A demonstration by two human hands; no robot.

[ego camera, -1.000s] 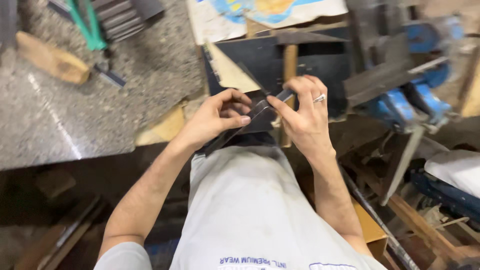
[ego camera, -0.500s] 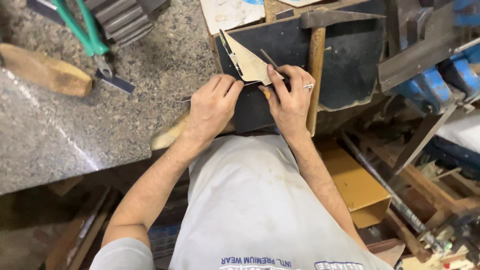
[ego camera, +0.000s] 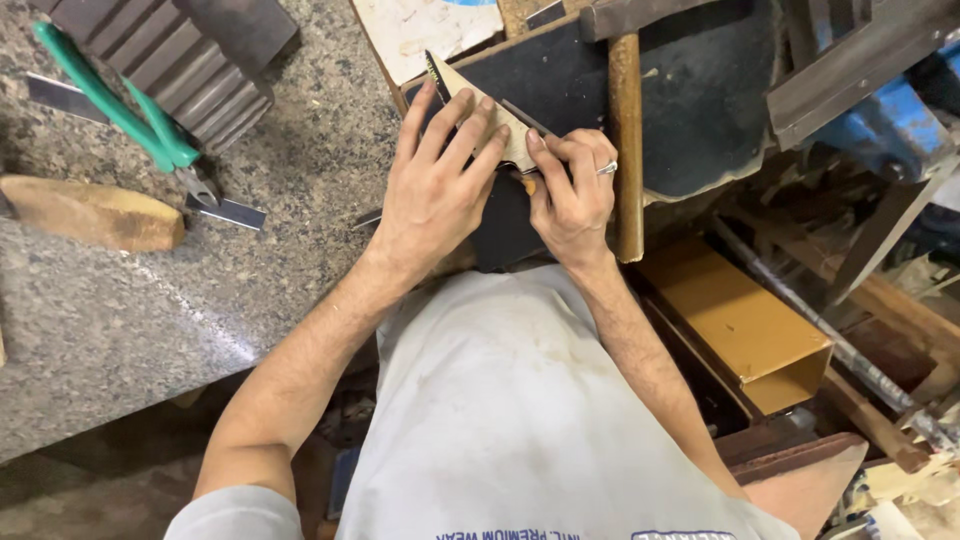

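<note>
The left hand [ego camera: 435, 190] lies flat with fingers spread, pressing a tan triangular template [ego camera: 470, 105] onto a dark sheet [ego camera: 690, 100] at the edge of the granite bench [ego camera: 150, 310]. The right hand [ego camera: 572, 195] is curled around a thin dark scriber [ego camera: 527, 120] whose tip meets the template's right edge. A wooden hammer handle [ego camera: 627, 150] lies just beside the right hand, and green pliers [ego camera: 130, 120] rest well apart on the bench.

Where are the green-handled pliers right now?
In the head view, the green-handled pliers lie at upper left on the granite worktop, beside a wooden block and a ribbed dark block, well left of the left hand.
</note>
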